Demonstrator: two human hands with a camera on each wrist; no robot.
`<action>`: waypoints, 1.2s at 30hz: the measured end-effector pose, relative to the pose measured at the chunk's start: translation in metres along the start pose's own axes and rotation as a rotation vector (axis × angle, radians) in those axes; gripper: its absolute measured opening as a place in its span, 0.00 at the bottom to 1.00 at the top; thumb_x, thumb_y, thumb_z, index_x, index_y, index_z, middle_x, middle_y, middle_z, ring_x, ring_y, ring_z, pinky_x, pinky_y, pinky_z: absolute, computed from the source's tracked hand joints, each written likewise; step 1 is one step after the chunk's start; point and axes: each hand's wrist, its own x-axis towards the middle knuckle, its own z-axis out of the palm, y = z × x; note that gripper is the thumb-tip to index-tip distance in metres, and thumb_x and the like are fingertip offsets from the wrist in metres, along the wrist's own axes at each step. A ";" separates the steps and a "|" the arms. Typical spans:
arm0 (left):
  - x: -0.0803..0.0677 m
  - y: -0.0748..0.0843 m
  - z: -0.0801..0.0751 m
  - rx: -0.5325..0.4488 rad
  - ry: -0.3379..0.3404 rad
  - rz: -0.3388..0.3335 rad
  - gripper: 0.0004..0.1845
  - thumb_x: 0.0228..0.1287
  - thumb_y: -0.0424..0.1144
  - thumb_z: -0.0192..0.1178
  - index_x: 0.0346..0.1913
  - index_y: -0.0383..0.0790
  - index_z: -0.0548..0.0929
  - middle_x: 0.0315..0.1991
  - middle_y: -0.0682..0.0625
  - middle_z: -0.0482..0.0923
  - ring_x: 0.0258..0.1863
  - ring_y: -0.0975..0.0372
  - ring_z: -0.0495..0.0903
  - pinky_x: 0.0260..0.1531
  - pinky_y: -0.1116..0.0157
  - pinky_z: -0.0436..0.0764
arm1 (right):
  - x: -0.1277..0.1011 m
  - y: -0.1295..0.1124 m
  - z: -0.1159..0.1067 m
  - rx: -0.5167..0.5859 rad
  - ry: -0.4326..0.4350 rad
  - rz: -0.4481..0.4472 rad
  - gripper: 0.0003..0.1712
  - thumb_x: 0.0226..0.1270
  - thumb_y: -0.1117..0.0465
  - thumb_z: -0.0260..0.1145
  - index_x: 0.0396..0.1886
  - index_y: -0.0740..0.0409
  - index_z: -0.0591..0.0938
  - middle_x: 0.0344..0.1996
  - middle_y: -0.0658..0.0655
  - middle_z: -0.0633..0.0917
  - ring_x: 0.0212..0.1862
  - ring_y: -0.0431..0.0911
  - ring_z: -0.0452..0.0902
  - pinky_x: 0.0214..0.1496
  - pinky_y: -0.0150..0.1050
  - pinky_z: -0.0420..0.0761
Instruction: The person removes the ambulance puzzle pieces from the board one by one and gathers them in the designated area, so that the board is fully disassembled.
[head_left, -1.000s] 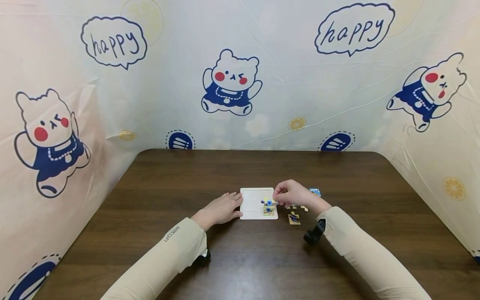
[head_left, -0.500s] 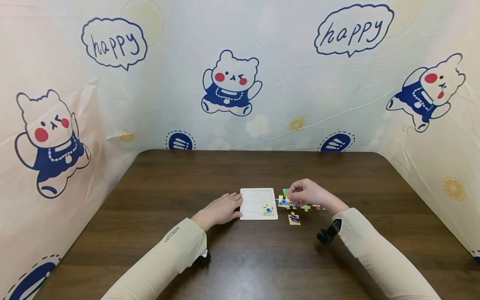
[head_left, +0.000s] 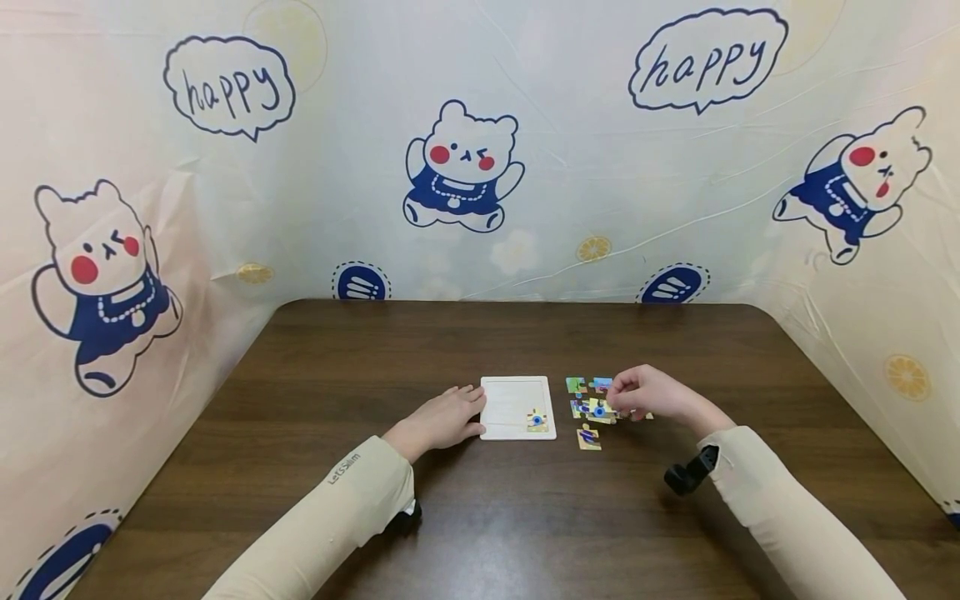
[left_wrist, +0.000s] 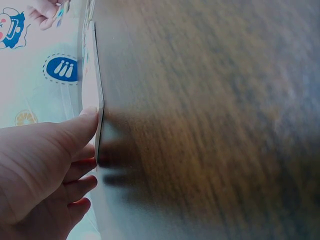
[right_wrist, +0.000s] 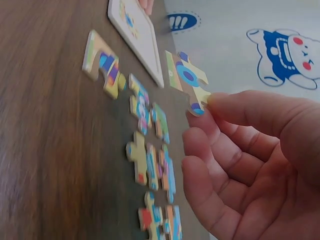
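Note:
A white puzzle tray (head_left: 506, 404) lies on the table with one yellow piece with a blue circle (head_left: 537, 422) in its near right corner. My left hand (head_left: 441, 419) rests at the tray's left edge, thumb and fingers touching the rim. My right hand (head_left: 651, 393) is right of the tray, above the loose pieces. Between thumb and fingertips it pinches a yellow puzzle piece (right_wrist: 188, 76) with a blue circle, held up off the table. Nearest the front lies a single puzzle piece (head_left: 588, 438) with a purple and yellow pattern.
Several loose puzzle pieces (right_wrist: 141, 157) lie in a cluster under and beside my right hand, partly hidden in the head view. A green and blue piece (head_left: 576, 385) is at the cluster's far left. A printed curtain (head_left: 330, 200) surrounds the brown table (head_left: 375, 350).
My right hand has moved from over the tray rightward to above the loose pieces, carrying the puzzle piece along. The left hand and the tray have stayed put.

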 end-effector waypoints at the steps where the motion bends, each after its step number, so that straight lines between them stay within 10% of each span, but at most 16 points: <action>1: 0.000 0.000 0.000 -0.004 0.003 0.001 0.23 0.67 0.44 0.56 0.59 0.32 0.73 0.66 0.38 0.68 0.67 0.47 0.65 0.68 0.52 0.62 | -0.001 0.002 -0.001 0.002 -0.006 0.007 0.09 0.63 0.62 0.62 0.34 0.66 0.80 0.24 0.52 0.79 0.29 0.43 0.74 0.31 0.37 0.79; 16: -0.001 0.000 0.000 0.005 0.010 0.020 0.22 0.66 0.43 0.57 0.57 0.32 0.74 0.65 0.37 0.68 0.66 0.46 0.66 0.67 0.51 0.63 | -0.016 0.024 -0.004 -0.057 -0.139 0.019 0.10 0.64 0.61 0.62 0.32 0.65 0.82 0.23 0.50 0.79 0.27 0.42 0.74 0.29 0.37 0.77; 36: 0.001 0.001 -0.002 0.013 -0.022 -0.005 0.21 0.68 0.45 0.55 0.56 0.33 0.74 0.66 0.39 0.67 0.68 0.48 0.64 0.68 0.52 0.62 | -0.011 0.028 0.002 -0.133 -0.081 0.052 0.08 0.63 0.64 0.62 0.27 0.63 0.83 0.19 0.50 0.78 0.22 0.41 0.72 0.25 0.36 0.77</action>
